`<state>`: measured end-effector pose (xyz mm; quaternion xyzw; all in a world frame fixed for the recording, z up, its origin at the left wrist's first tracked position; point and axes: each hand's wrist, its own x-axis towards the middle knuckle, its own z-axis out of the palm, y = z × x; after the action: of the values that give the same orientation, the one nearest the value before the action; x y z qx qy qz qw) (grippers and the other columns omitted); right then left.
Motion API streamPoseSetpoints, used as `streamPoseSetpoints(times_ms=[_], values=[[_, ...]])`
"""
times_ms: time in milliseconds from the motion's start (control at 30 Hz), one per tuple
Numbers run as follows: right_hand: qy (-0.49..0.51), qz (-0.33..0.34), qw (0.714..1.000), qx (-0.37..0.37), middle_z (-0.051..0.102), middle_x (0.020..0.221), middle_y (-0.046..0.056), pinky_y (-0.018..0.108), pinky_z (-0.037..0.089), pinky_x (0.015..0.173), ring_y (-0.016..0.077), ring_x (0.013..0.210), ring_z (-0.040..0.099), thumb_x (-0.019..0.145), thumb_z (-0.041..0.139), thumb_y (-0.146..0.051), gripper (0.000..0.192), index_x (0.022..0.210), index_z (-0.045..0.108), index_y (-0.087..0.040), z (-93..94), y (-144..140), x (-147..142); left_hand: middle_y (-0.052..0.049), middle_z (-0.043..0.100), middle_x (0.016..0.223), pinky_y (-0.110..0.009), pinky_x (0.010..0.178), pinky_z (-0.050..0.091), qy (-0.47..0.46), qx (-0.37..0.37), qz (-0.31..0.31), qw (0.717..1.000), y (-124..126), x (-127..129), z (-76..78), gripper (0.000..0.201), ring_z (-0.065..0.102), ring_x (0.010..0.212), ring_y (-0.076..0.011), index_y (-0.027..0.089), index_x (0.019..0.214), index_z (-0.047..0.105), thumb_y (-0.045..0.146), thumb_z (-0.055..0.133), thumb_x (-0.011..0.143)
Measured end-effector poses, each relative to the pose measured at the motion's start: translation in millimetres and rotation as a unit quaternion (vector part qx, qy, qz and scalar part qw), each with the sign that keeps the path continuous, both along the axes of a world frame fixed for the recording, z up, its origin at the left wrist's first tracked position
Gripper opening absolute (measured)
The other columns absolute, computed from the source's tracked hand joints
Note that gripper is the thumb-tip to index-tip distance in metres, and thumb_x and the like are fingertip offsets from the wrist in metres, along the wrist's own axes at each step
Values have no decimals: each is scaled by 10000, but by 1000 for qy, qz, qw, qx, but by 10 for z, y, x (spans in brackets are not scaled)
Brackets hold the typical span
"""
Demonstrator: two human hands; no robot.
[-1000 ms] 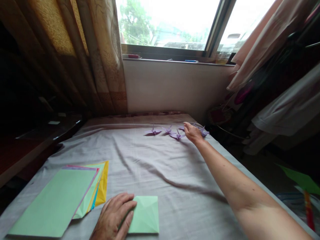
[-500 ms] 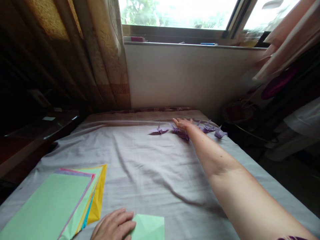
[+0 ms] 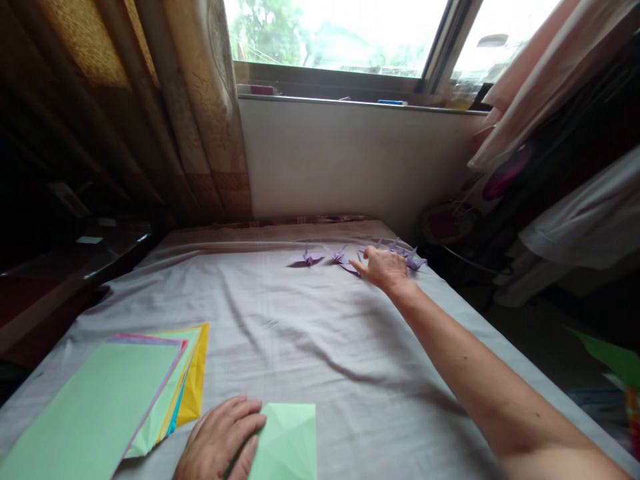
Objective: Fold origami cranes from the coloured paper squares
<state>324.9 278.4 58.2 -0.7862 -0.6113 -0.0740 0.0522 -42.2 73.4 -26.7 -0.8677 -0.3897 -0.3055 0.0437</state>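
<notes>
My left hand (image 3: 220, 437) lies at the near edge with its fingers stretched out, fingertips on the left edge of a creased light green paper square (image 3: 287, 440). My right hand (image 3: 385, 268) is stretched far forward over a row of purple folded paper cranes. Its thumb and index finger are apart, beside one purple crane (image 3: 351, 268); the other fingers are partly hidden, and contact is unclear. Left of it sit another purple crane (image 3: 336, 256) and a separate one (image 3: 307, 258). Under and beyond the hand, more cranes (image 3: 415, 259) show in part.
A stack of coloured paper (image 3: 100, 407), light green on top, lies on the left of the pale bedsheet (image 3: 240, 373). A curtain (image 3: 200, 100) and window stand ahead. Clothes (image 3: 585, 220) hang at the right. Green paper (image 3: 607, 353) shows beyond the right edge.
My right hand has moved along the crane row toward its right end, and its spread fingers have curled more. My left hand stays by the green square. The camera view has shifted slightly.
</notes>
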Motion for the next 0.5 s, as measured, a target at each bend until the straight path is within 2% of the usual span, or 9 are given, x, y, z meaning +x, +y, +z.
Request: streamPoseSetpoints(times_ms=[100, 233, 333, 500], values=[[-10, 3, 1000, -25, 731, 979, 168, 371, 489, 783, 308, 950, 687, 885, 533, -541, 424, 1050, 706, -191, -124, -137, -75, 5, 746, 1065, -234, 897, 563, -11, 10, 1, 1000, -9, 13, 9, 225, 700, 999, -162, 297, 1074, 686, 389, 546, 923], [6, -17, 999, -28, 740, 984, 152, 349, 496, 777, 285, 945, 693, 894, 534, -407, 311, 1007, 742, -206, -228, -70, -59, 6, 750, 1043, -228, 888, 566, -16, 22, -4, 1000, 19, 27, -11, 222, 705, 983, -156, 291, 1064, 684, 391, 539, 927], [24, -44, 998, -26, 743, 995, 134, 343, 501, 768, 274, 942, 694, 897, 508, -373, 303, 992, 757, -230, -238, -34, 46, 6, 753, 1031, -229, 877, 570, -12, 29, -7, 999, 34, 25, -14, 225, 709, 967, -156, 289, 1064, 680, 397, 532, 932], [46, -100, 994, -8, 734, 1074, 78, 339, 504, 791, 262, 995, 677, 915, 461, -443, 356, 1088, 733, -291, -189, -114, 385, 4, 753, 1041, -240, 866, 576, -6, 39, -11, 999, 39, 6, -34, 235, 713, 961, -162, 282, 1063, 679, 401, 522, 933]])
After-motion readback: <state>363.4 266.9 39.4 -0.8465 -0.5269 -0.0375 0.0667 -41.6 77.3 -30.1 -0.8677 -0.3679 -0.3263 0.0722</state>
